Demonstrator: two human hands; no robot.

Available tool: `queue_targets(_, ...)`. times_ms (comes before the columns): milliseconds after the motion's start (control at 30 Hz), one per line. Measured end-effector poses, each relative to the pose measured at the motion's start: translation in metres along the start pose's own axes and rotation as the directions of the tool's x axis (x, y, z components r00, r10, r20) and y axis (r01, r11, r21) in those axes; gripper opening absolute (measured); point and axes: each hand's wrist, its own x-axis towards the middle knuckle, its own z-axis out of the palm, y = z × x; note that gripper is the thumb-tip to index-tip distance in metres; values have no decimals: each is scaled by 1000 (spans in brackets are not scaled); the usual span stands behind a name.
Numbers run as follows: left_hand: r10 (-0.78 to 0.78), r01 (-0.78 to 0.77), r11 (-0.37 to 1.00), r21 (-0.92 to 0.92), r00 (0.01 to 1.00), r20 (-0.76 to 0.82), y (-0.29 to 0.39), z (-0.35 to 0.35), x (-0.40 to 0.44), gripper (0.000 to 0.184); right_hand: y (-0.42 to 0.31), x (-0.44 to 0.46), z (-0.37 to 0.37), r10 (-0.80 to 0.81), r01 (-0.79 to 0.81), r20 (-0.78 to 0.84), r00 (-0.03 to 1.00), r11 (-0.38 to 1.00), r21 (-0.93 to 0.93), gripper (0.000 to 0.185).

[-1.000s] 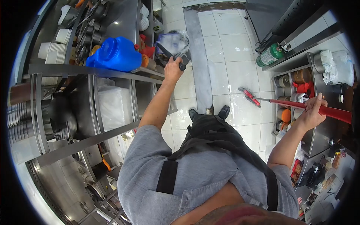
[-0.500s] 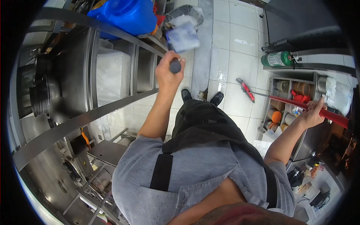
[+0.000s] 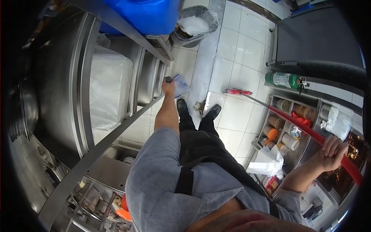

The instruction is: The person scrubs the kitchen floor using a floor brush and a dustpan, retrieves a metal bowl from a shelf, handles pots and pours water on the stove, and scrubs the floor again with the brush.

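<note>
My left hand (image 3: 169, 86) is closed around the dark upright handle of a dustpan (image 3: 181, 86). The flat blue-and-white pan hangs low, beside the shelving leg and near my left shoe. My right hand (image 3: 334, 152) grips a long red pole (image 3: 299, 124) out to my right. That pole narrows to a thin metal shaft and ends in a narrow red head (image 3: 239, 92) at the tiles; whether it is a brush or a squeegee I cannot tell.
Metal shelving (image 3: 83, 96) with a plastic-wrapped white block (image 3: 110, 85) runs along my left. Ahead stand a blue jug (image 3: 145, 17) and a lined bin (image 3: 195, 27). At right are a green cylinder (image 3: 284, 80) and a rack of jars (image 3: 284, 123). A pale strip (image 3: 205, 58) crosses the floor.
The dustpan has come back from near the bin, down toward my left foot. My right hand has moved nearer to me on the pole, and the red head has shifted left and turned.
</note>
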Motion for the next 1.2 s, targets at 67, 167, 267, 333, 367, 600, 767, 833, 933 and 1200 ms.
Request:
queue_targets(67, 23, -22, 997, 74, 1000, -5, -14, -11, 10, 39, 6, 12, 17, -2, -1, 78, 997, 999, 48, 28)
queue_targets(167, -52, 54, 983, 177, 998, -18, -29, -38, 2, 48, 23, 32, 50, 23, -65, 189, 982, 974, 218, 25)
queue_targets(267, -170, 171, 955, 242, 985, -27, -11, -82, -24, 53, 48, 51, 88, 113, -146, 148, 983, 961, 236, 25)
queue_targets(333, 45, -58, 984, 170, 996, 78, -39, -97, -39, 59, 63, 66, 128, 238, -259, 129, 963, 949, 183, 29)
queue_targets(367, -31, 3, 977, 212, 991, 128, -34, -111, -52, 62, 70, 72, 149, 254, -280, 162, 953, 947, 161, 31)
queue_targets(600, -39, 38, 996, 82, 999, 13, -60, -208, -199, 48, 108, 106, 295, 264, -322, 412, 872, 944, 76, 30)
queue_targets(767, -471, 456, 829, 323, 881, -35, -155, -247, -337, 47, 174, 125, 359, -31, 124, 453, 891, 976, -177, 36)
queue_targets(833, -591, 542, 718, 437, 806, -28, -209, -240, -390, 40, 194, 117, 367, -147, 310, 474, 868, 906, -288, 50)
queue_targets(933, -731, 651, 618, 441, 682, 19, -239, -220, -455, 36, 231, 78, 352, -136, 356, 620, 773, 902, -246, 58)
queue_targets(1200, -622, 581, 776, 244, 769, 149, -253, -226, -440, 42, 203, -174, 367, 426, 71, 904, -41, 904, -422, 21)
